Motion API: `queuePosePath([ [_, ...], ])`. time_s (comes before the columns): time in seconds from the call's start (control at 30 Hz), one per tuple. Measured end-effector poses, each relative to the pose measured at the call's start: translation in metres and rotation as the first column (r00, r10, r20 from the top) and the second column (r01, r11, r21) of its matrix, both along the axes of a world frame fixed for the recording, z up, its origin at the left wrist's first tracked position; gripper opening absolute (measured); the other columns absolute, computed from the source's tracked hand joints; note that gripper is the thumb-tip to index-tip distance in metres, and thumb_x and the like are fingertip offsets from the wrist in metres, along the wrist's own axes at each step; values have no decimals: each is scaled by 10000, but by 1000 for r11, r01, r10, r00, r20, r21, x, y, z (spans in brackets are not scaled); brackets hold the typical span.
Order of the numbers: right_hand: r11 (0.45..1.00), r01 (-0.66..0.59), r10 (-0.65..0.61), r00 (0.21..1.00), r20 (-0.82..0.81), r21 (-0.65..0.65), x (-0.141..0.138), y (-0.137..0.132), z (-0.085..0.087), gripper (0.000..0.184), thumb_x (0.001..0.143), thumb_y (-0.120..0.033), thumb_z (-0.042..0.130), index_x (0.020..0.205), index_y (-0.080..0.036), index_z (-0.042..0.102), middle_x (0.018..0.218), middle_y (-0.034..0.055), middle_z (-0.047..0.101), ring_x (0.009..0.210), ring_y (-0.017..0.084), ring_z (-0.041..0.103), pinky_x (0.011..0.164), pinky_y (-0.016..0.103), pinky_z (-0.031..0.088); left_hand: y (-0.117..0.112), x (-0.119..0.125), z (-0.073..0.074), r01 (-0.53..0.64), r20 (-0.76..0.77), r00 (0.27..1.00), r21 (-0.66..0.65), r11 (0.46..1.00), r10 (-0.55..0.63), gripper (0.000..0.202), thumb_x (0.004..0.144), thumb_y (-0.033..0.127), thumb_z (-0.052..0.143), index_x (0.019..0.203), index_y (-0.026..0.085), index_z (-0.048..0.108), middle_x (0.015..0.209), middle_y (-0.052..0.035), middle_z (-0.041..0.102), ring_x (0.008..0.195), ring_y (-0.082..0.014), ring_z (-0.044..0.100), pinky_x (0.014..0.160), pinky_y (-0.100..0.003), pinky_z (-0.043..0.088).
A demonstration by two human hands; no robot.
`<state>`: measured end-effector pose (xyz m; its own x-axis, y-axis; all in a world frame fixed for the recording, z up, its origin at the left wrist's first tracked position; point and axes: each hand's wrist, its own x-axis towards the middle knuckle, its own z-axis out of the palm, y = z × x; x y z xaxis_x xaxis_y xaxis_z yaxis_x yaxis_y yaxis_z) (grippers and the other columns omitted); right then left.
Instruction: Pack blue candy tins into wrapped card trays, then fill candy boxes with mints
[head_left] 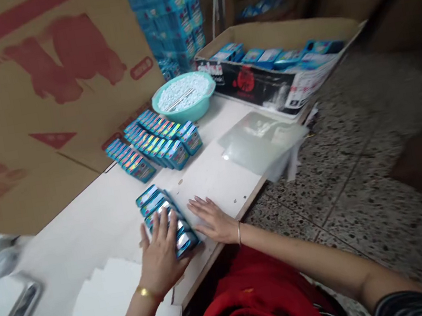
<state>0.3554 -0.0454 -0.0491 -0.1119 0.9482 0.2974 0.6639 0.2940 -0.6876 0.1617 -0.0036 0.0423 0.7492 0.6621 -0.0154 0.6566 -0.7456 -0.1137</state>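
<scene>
A short row of small blue shiny boxes (154, 201) stands on the white table (104, 217) near its front edge. My left hand (160, 257) lies on top of the near end of this row, fingers spread flat over the boxes. My right hand (213, 220) rests flat on the table just right of the row, fingers stretched out and close to its side. Farther back lies a larger block of the same blue boxes (154, 143) in rows.
A teal bowl (184, 97) of small white pieces stands behind the block. An open carton (281, 69) holds more blue boxes at the back right. Clear plastic bags (262, 142) lie at the table's right edge, white sheets (106, 308) near left. A cardboard wall (26, 102) stands left.
</scene>
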Motion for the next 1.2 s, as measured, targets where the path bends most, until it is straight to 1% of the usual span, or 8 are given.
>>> queuePosePath([
  [0.1,970,230,-238,961,138,71,64,26,13,455,935,-417,429,1324,-193,509,1473,84,387,1430,240,167,1150,514,115,6,-2,-8,29,109,994,39,999,-33,991,701,672,570,1473,146,241,1518,-221,235,1400,-443,148,1053,-705,90],
  [0.2,828,559,-546,796,260,29,144,53,12,487,938,-438,413,1340,-176,493,1484,107,362,1432,277,143,1131,558,83,-3,12,-4,10,275,961,36,999,-20,858,818,558,522,1496,188,149,1525,-188,244,1420,-394,121,1067,-683,153],
  [0.33,723,675,-571,705,420,-150,210,71,-17,504,930,-433,435,1368,-185,459,1506,94,321,1428,288,152,1131,549,89,-30,47,7,108,403,914,-111,988,-55,731,886,403,503,1495,259,127,1527,-130,273,1412,-300,237,1118,-566,240],
  [0.6,741,670,-636,720,278,-38,224,79,-58,317,958,-299,399,1179,-262,624,1389,38,506,1365,230,325,1111,540,188,-33,88,-15,329,447,880,-334,883,-160,609,873,386,537,1431,293,314,1466,-123,395,1348,-295,373,1070,-562,356],
  [0.8,715,699,-687,708,164,-24,233,88,-43,308,943,-252,394,1081,-209,666,1211,71,644,1225,217,506,1079,462,308,-22,116,-16,273,542,828,-617,738,147,408,851,399,561,1225,237,579,1299,-120,576,1211,-265,536,1034,-483,431],
  [0.9,730,683,-673,725,148,-25,224,81,-22,336,952,-263,366,1065,-198,676,1096,86,694,1125,218,587,1018,396,391,-15,137,-17,253,584,672,-759,600,455,334,817,414,602,1069,200,652,1103,-114,674,1036,-252,636,943,-439,497],
  [1.0,817,577,-575,813,93,5,195,61,-1,317,952,-301,389,1083,-235,671,1166,52,671,1216,230,528,1066,429,338,-4,159,-24,346,547,385,-832,434,743,318,790,417,633,977,163,664,1030,-112,691,961,-240,664,886,-394,521],
  [1.2,914,405,-404,913,-62,11,139,31,18,311,957,-317,387,1093,-276,663,1243,33,628,1247,249,503,1087,532,269,13,184,-62,420,260,-53,-870,258,964,270,696,231,722,939,133,657,1116,-121,666,1006,-201,653,984,-373,458],
])
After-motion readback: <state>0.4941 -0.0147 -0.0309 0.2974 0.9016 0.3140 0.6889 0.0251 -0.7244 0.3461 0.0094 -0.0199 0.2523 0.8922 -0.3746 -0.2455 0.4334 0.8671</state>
